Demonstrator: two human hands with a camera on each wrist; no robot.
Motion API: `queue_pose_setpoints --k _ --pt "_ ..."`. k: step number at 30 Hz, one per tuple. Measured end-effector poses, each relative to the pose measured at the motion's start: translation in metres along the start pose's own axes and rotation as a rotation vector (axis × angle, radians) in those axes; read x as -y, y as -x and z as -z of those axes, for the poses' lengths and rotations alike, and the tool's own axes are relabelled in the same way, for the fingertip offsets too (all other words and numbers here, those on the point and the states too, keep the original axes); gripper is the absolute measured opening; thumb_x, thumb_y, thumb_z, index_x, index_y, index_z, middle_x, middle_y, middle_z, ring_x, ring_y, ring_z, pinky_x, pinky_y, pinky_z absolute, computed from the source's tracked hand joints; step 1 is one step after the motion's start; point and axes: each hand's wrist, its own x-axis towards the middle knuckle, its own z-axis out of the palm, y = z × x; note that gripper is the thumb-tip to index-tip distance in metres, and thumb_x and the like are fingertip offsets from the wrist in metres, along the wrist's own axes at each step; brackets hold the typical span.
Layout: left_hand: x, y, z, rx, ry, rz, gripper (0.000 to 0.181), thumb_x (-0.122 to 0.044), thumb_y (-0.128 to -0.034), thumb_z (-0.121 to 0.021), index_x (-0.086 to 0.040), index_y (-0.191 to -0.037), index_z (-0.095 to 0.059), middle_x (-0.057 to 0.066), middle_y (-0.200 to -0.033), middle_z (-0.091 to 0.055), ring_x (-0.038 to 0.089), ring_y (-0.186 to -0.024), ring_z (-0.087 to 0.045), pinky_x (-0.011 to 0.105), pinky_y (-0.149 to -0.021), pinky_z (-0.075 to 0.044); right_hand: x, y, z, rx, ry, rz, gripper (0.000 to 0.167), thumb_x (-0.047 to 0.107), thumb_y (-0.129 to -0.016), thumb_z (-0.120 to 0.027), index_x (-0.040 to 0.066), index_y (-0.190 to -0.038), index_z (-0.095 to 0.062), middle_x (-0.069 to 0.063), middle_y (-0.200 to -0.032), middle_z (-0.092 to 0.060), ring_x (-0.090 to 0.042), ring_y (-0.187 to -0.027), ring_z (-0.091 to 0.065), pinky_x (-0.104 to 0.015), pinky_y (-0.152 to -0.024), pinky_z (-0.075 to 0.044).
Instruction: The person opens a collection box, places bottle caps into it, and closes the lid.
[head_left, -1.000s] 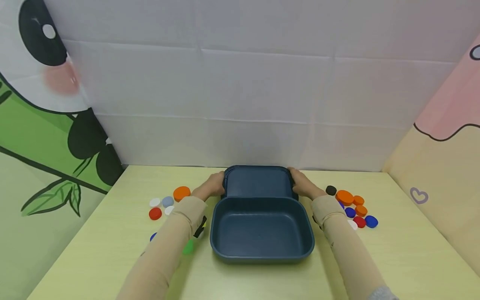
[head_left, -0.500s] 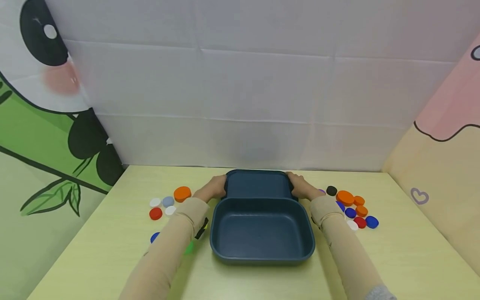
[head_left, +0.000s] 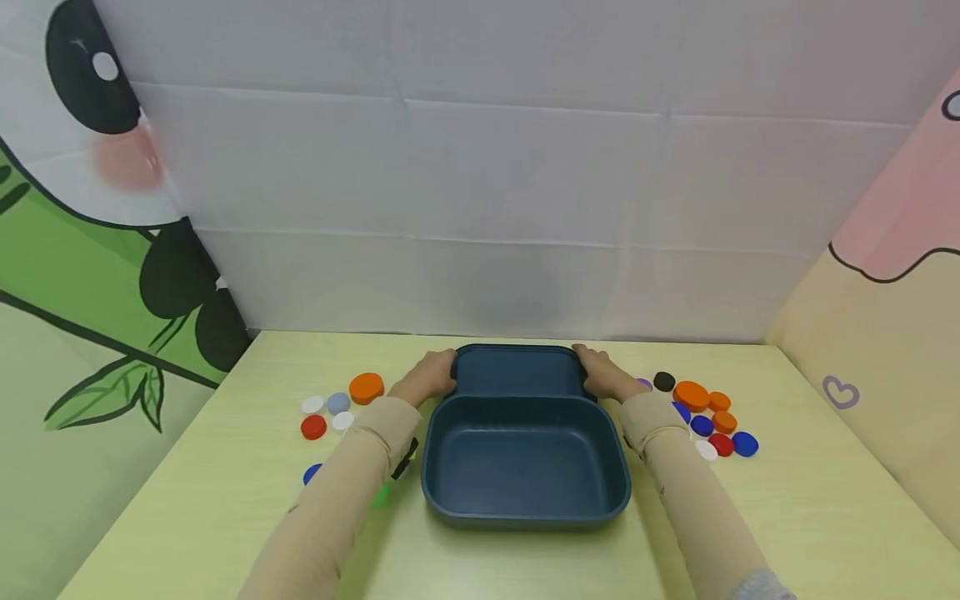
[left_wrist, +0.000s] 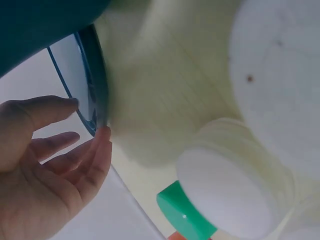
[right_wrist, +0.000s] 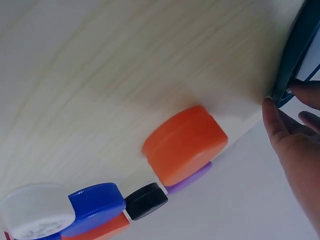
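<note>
A dark blue rectangular box (head_left: 527, 467) stands with its open top facing up in the middle of the table. Directly behind it lies a matching shallow lid (head_left: 517, 371), its near edge hidden by the box's rim. My left hand (head_left: 427, 377) pinches the lid's left end; thumb and fingertips meet its rim in the left wrist view. At the opposite end my right hand (head_left: 602, 375) pinches the rim between thumb and fingers, as the right wrist view shows. Near the left hand lies an orange bottle cap (head_left: 367, 388); a black cap (head_left: 663, 382) is near the right.
Several coloured caps lie left of the box, including a red cap (head_left: 313, 427) and a green cap (head_left: 381, 497) partly behind the left sleeve. More are on the right, among them a large orange cap (head_left: 691, 396) and a blue cap (head_left: 746, 444). A white backdrop (head_left: 480, 283) rises behind the table (head_left: 810, 517).
The lid's far edge has come down and slightly nearer, with both hands still on its ends. The box and the caps stay where they were.
</note>
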Motion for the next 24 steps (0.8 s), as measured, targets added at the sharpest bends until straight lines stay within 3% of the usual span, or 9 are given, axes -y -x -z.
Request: queue_pose_setpoints --k 4,13,16,20,24 --pt "-0.001 0.004 0.004 -0.014 0.03 -0.002 0.043 -0.013 -0.0902 -0.051 0.003 -0.129 -0.043 0.022 -0.122 -0.054 0.033 -0.102 -0.057 0.042 -0.083 -0.047 -0.004 0.002 0.001 -0.048 0.008 0.023 0.059 -0.007 -0.082 -0.042 -0.009 -0.138 -0.024 -0.033 -0.138 -0.032 -0.05 -0.128 -0.026 -0.056 -0.104 -0.026" --pt "-0.005 0.016 0.015 -0.051 0.073 -0.044 0.049 -0.016 -0.0925 -0.05 0.002 -0.136 -0.035 0.021 -0.116 -0.057 0.024 -0.074 -0.057 0.037 -0.071 -0.045 0.0 0.021 0.009 -0.166 0.106 0.071 0.048 0.011 -0.09 -0.051 -0.004 -0.134 -0.037 -0.026 -0.135 -0.041 -0.047 -0.12 -0.039 -0.057 -0.094 -0.036" --pt "-0.006 0.022 0.018 -0.083 0.077 -0.079 0.047 -0.018 -0.0931 -0.049 0.002 -0.135 -0.037 0.021 -0.116 -0.058 0.027 -0.083 -0.059 0.038 -0.076 -0.047 0.001 0.03 0.012 -0.208 0.135 0.078 0.046 0.013 -0.09 -0.052 -0.002 -0.132 -0.041 -0.024 -0.133 -0.044 -0.045 -0.118 -0.041 -0.057 -0.093 -0.037" --pt "-0.008 0.034 0.023 -0.131 0.104 -0.128 0.045 -0.022 -0.0938 -0.049 0.002 -0.132 -0.041 0.022 -0.125 -0.053 0.033 -0.109 -0.055 0.043 -0.09 -0.046 -0.003 0.04 0.016 -0.262 0.14 0.097 0.045 0.015 -0.09 -0.053 -0.001 -0.13 -0.044 -0.023 -0.132 -0.046 -0.044 -0.116 -0.043 -0.058 -0.092 -0.037" --pt "-0.011 0.048 0.027 -0.148 0.139 -0.154 0.046 -0.023 -0.0942 -0.048 0.001 -0.132 -0.041 0.021 -0.13 -0.05 0.034 -0.115 -0.051 0.045 -0.094 -0.043 -0.009 0.049 0.018 -0.294 0.123 0.107 0.045 0.017 -0.09 -0.054 -0.001 -0.13 -0.044 -0.023 -0.132 -0.046 -0.045 -0.113 -0.045 -0.057 -0.091 -0.038"
